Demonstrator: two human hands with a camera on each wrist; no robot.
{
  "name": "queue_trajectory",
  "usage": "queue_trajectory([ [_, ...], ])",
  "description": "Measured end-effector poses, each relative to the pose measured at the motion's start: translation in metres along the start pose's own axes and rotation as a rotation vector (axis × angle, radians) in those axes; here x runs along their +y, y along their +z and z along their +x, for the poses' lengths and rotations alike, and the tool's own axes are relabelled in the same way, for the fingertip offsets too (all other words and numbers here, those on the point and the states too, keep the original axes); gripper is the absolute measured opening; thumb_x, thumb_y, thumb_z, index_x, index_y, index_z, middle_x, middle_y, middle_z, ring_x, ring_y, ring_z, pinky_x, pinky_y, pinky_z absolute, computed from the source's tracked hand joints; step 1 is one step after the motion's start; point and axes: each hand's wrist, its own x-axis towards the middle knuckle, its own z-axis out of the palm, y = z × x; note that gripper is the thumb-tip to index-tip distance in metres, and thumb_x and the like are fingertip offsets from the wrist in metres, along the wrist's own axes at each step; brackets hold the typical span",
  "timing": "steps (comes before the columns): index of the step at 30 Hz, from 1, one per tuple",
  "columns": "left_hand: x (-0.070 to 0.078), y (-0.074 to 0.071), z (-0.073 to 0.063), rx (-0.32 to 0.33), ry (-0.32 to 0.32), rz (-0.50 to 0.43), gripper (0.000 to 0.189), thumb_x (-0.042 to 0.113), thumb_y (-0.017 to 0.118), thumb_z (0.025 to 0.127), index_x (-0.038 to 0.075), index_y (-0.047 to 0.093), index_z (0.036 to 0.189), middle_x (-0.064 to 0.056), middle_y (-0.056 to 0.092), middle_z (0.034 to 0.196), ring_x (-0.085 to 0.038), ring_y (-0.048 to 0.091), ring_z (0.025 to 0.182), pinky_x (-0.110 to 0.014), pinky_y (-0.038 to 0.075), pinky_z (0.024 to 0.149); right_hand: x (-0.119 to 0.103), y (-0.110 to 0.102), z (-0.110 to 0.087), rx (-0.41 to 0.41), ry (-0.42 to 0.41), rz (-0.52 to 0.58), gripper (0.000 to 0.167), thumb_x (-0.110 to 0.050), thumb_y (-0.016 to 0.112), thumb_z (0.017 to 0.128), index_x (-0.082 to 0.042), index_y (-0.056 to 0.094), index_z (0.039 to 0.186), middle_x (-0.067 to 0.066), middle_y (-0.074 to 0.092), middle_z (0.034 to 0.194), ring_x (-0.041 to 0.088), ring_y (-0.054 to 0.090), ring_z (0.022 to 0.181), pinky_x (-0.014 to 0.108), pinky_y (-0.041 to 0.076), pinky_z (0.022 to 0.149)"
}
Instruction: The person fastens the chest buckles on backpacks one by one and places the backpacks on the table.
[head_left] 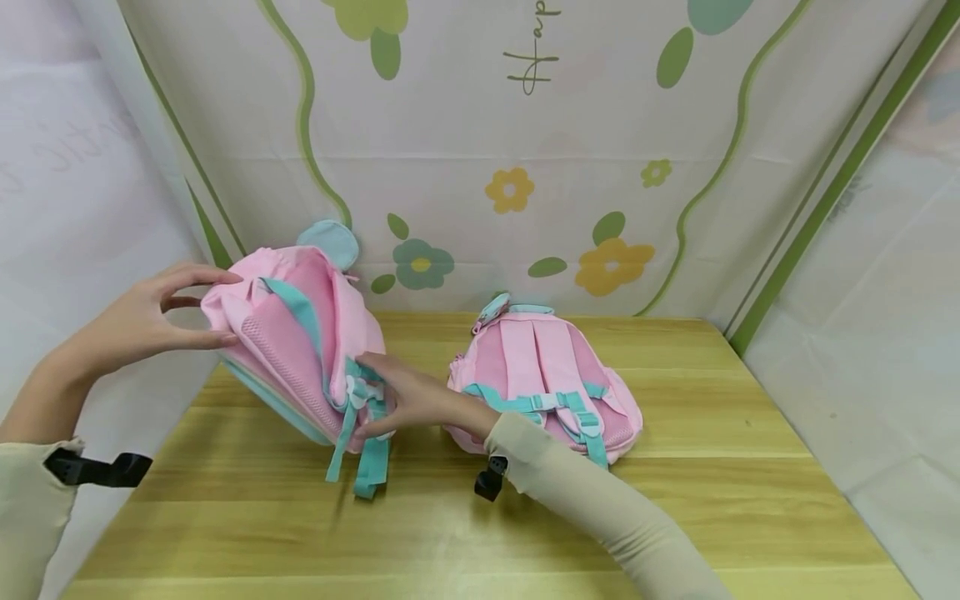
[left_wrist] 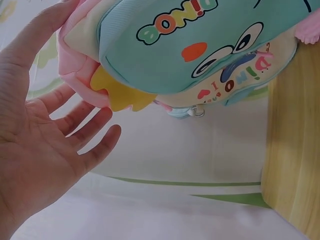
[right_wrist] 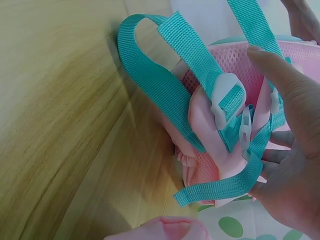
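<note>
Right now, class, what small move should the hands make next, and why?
Probably the left hand should ease its end of the held bag down: that end is raised off the table, while the other bag lies there, straps up.

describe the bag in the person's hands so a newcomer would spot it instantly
Find the table. Toward its far left corner, the left hand and right hand hold a pink bag. Unlike the other bag, lying flat to the right, this one is tilted and gripped.
</note>
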Motion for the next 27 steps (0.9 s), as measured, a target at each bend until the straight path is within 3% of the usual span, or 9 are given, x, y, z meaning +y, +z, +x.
queue_trajectory([
  [9, -0.009, -0.002, -0.005, -0.007, 0.01, -0.021, 0.069, 0.0, 0.085, 0.078, 0.013, 0.057, 0.14, 0.012, 0.054, 0.133, 0.007, 0.047, 0.119, -0.006, 0.036, 0.09, 0.0, 0.004, -0.001, -0.021, 0.032, -0.059, 0.106, -0.041, 0.086, 0.081, -0.016, 0.022, 0.162, 0.004, 0.031, 0.165, 0.016, 0.035, 0.149, 0.031, 0.033, 0.121],
  [15, -0.019, -0.006, -0.01, -0.02, -0.019, 0.0, 0.072, 0.001, 0.084, 0.078, 0.016, 0.056, 0.142, 0.017, 0.052, 0.135, 0.011, 0.045, 0.119, -0.005, 0.036, 0.088, -0.001, 0.005, 0.001, -0.024, 0.034, -0.108, 0.104, -0.043, 0.085, 0.081, -0.015, 0.024, 0.161, 0.004, 0.034, 0.164, 0.015, 0.037, 0.148, 0.028, 0.034, 0.12],
  [27, -0.032, -0.011, -0.018, -0.051, -0.114, 0.001, 0.071, -0.001, 0.08, 0.082, 0.016, 0.052, 0.145, 0.026, 0.047, 0.135, 0.015, 0.047, 0.112, -0.007, 0.045, 0.077, -0.004, 0.007, 0.004, -0.069, 0.104, -0.137, 0.105, -0.044, 0.083, 0.084, -0.015, 0.02, 0.163, 0.007, 0.024, 0.169, 0.019, 0.027, 0.155, 0.031, 0.031, 0.123],
])
